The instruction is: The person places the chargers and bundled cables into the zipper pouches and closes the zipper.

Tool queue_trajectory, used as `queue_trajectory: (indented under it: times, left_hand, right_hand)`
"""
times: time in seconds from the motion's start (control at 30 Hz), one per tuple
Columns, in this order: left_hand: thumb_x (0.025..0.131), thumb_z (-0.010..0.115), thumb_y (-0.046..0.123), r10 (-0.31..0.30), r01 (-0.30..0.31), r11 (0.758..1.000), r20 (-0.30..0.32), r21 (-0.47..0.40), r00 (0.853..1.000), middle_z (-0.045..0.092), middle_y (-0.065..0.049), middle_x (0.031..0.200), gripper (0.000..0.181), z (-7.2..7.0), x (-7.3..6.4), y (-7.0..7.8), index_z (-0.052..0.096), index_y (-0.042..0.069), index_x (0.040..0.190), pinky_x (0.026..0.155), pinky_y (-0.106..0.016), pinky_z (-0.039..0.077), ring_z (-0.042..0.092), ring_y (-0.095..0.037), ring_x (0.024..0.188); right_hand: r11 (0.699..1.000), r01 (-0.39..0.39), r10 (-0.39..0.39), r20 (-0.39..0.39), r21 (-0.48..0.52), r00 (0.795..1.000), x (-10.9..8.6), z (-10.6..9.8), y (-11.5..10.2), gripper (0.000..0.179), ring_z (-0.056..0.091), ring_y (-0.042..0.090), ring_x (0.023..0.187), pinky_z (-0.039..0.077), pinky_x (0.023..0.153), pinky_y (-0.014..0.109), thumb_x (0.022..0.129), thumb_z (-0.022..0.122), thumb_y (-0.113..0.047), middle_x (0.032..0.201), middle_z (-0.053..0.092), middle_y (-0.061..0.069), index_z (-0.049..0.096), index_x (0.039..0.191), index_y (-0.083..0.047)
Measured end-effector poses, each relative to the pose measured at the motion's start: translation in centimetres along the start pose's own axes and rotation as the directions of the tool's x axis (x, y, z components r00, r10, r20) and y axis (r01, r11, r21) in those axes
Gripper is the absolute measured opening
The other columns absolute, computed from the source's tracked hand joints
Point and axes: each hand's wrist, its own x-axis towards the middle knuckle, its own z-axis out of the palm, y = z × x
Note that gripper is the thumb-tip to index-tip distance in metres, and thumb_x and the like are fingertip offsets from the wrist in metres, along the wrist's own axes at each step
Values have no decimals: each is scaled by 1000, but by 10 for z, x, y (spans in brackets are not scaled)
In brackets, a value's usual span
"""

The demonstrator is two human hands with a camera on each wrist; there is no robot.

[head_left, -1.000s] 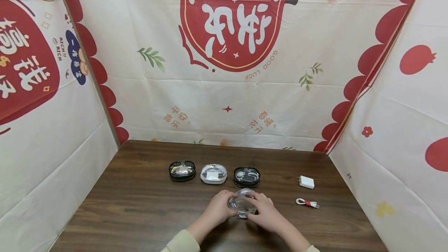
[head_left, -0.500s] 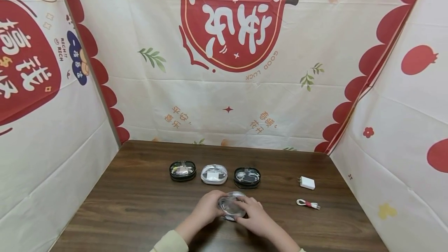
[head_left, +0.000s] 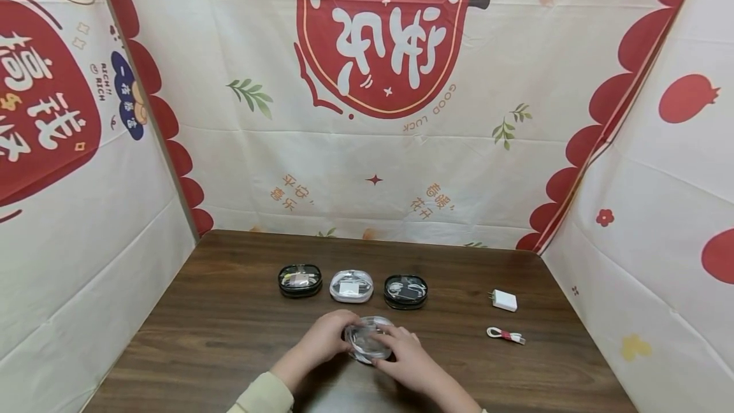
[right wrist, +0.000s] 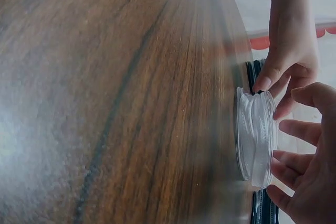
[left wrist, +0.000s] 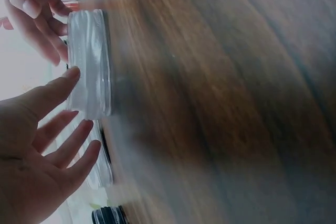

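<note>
A clear rounded zip pouch (head_left: 362, 340) lies low over the wooden table between my two hands, its side showing in both wrist views. My left hand (head_left: 325, 340) grips its left end, the thumb on the near side and the fingers behind. On the right, my right hand (head_left: 406, 361) holds the pouch, with fingertips on its top and right edge. Just beyond it stand a black-edged pouch (head_left: 300, 281), a white-edged pouch (head_left: 352, 287) and another black-edged pouch (head_left: 405, 292), each with small items visible inside.
At the right of the table (head_left: 218, 336) lie a white plug charger (head_left: 504, 300) and a white cable (head_left: 506, 335) bundled with a red tie. Printed cloth walls (head_left: 332, 164) enclose the back and both sides.
Both hands have moved left across the table together with the clear pouch, which came from below the right black-edged pouch. The other pouches, charger and cable stay in place.
</note>
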Motion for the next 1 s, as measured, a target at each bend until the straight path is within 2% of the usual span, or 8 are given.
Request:
queue_trajectory:
  times: [0.2, 0.33, 0.5, 0.6, 0.67, 0.8, 0.93, 1.0]
  left_hand:
    - [74, 83, 16, 38, -40, 997, 28, 66, 999, 67, -4, 117, 26, -2, -2, -6, 75, 9, 98, 94, -33, 48, 61, -19, 109]
    - [78, 80, 20, 68, -68, 994, 8, 88, 998, 68, -6, 118, 19, -4, -4, -9, 76, 12, 95, 93, -34, 48, 62, -21, 108]
    - [80, 78, 22, 103, -98, 992, -72, 77, 992, 69, -9, 112, 16, -4, -6, -11, 77, 11, 91, 89, -35, 51, 65, -22, 102]
    - [81, 76, 22, 96, -92, 995, -100, 42, 990, 69, -10, 110, 15, -5, -7, -13, 75, 10, 90, 89, -36, 51, 65, -24, 102]
    - [82, 75, 21, 71, -72, 997, -101, -8, 992, 69, -10, 111, 14, -4, -8, -14, 74, 9, 90, 91, -36, 50, 64, -24, 104]
    - [85, 72, 21, -32, 19, 989, -89, -149, 995, 69, -9, 112, 11, -3, -7, -16, 72, 11, 91, 90, -36, 50, 63, -22, 103]
    - [89, 69, 20, -150, 117, 950, -93, -289, 984, 70, -3, 103, 9, -1, -5, -15, 72, 12, 92, 82, -33, 51, 63, -15, 93]
    - [91, 67, 17, -209, 161, 908, -86, -387, 974, 69, -3, 94, 9, -1, -4, -12, 70, 9, 94, 75, -32, 53, 63, -15, 84]
  right_hand:
    - [1000, 25, -25, -6, 1, 1000, -1, -1, -2, 46, 50, 31, 118, 37, 92, 54, 89, 66, -33, 135, 54, 14, 63, 129, -9]
    - [996, 93, -93, -56, -6, 994, -5, -3, -2, 41, 50, 27, 117, 38, 93, 53, 88, 68, -28, 131, 56, 10, 65, 125, -9]
    - [966, 253, -258, -167, -46, 952, -10, -5, 0, 24, 55, 15, 103, 47, 87, 40, 84, 73, -15, 111, 61, -3, 70, 106, -11]
    - [948, 309, -317, -151, -70, 937, -13, -6, 2, 20, 56, 12, 100, 49, 84, 36, 83, 73, -14, 105, 62, -6, 71, 103, -12]
    - [947, 311, -319, -102, -86, 942, -13, -5, 5, 20, 56, 12, 101, 49, 86, 36, 85, 72, -17, 106, 62, -6, 71, 105, -13]
    - [944, 303, -306, -7, -134, 952, -12, -2, 9, 25, 56, 14, 106, 47, 91, 38, 89, 68, -24, 111, 63, -5, 70, 110, -13]
    - [943, 302, -300, 31, -140, 953, -10, 3, 12, 27, 57, 14, 106, 46, 91, 40, 89, 67, -26, 111, 64, -5, 70, 113, -13]
    - [944, 302, -300, 37, -135, 953, -9, 5, 12, 27, 57, 13, 105, 46, 90, 39, 89, 67, -26, 110, 65, -6, 69, 113, -13]
